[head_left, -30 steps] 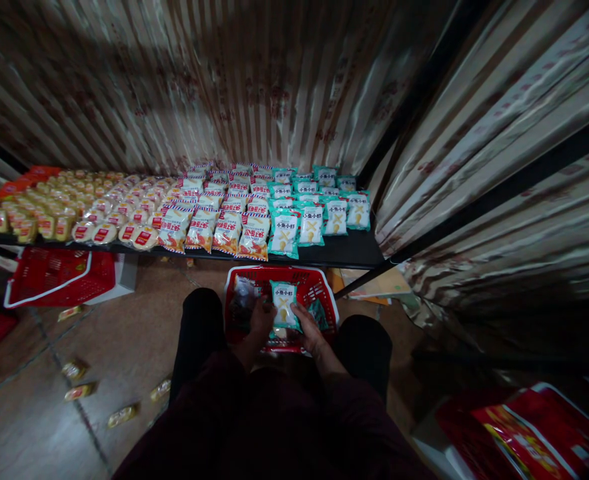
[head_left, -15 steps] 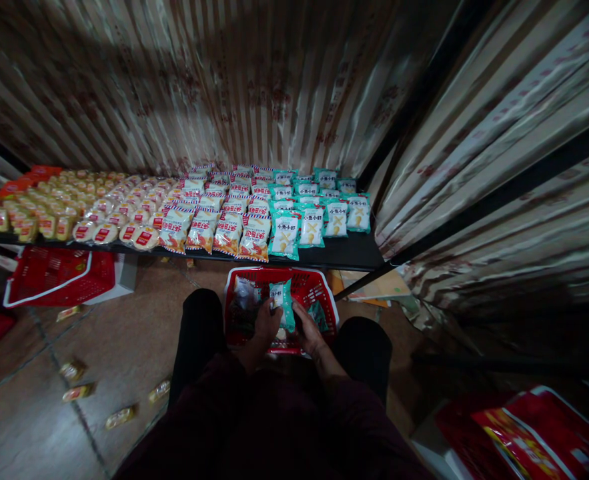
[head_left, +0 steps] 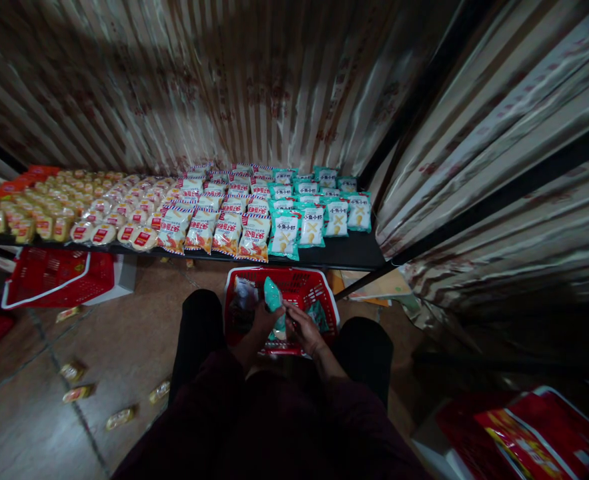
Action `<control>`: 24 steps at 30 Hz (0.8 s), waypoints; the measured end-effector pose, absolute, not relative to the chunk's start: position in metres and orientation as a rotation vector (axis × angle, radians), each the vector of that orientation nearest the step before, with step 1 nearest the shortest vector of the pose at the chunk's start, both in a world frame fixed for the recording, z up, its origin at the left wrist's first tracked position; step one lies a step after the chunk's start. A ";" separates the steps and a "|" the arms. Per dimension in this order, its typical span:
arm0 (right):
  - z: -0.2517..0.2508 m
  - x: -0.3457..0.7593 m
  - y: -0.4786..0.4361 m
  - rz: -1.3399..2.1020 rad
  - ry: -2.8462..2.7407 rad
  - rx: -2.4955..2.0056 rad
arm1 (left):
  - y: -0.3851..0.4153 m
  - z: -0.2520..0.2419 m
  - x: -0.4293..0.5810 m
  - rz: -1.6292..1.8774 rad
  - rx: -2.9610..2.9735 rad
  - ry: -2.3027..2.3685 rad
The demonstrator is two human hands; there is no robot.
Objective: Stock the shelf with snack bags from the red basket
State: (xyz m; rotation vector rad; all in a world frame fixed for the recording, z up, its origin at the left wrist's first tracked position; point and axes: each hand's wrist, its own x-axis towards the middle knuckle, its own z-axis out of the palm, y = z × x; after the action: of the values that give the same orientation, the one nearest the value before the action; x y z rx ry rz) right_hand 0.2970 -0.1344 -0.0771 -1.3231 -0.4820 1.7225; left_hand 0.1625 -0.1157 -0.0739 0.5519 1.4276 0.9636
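Both hands hold one teal snack packet point(head_left: 273, 295) edge-on above a red basket point(head_left: 312, 281) that stands on the floor between my knees. My left hand point(head_left: 263, 321) grips the packet's lower left side with closed fingers. My right hand point(head_left: 301, 327) pinches its right side. A few more packets lie inside the basket. Just beyond the basket, a low black shelf point(head_left: 351, 251) carries rows of teal packets point(head_left: 311, 221), red-and-white packets point(head_left: 227, 230) and small yellow and round snacks point(head_left: 59, 207).
Striped curtains hang behind and to the right of the shelf. Another red basket point(head_left: 49, 277) sits under the shelf at left. Loose small packets point(head_left: 77, 392) lie on the tiled floor at left. Red packaging point(head_left: 534, 433) lies at lower right.
The teal packet, held face-up a second ago, has been turned on edge and lifted slightly. Both hands moved closer together on it.
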 end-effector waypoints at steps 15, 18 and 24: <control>-0.072 0.297 -0.132 1.652 -0.485 -1.305 | -0.119 -0.072 0.151 0.912 0.222 1.201; -0.071 0.297 -0.133 1.694 -0.506 -1.327 | -0.120 -0.067 0.150 0.862 0.162 1.138; -0.072 0.297 -0.136 1.711 -0.510 -1.420 | -0.121 -0.066 0.151 0.831 0.123 1.095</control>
State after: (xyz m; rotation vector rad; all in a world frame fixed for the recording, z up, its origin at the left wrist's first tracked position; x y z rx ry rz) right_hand 0.2970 -0.1358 -0.0718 -1.4200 -0.5100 1.7111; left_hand 0.1507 -0.1208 -0.0656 0.1232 1.0952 0.8307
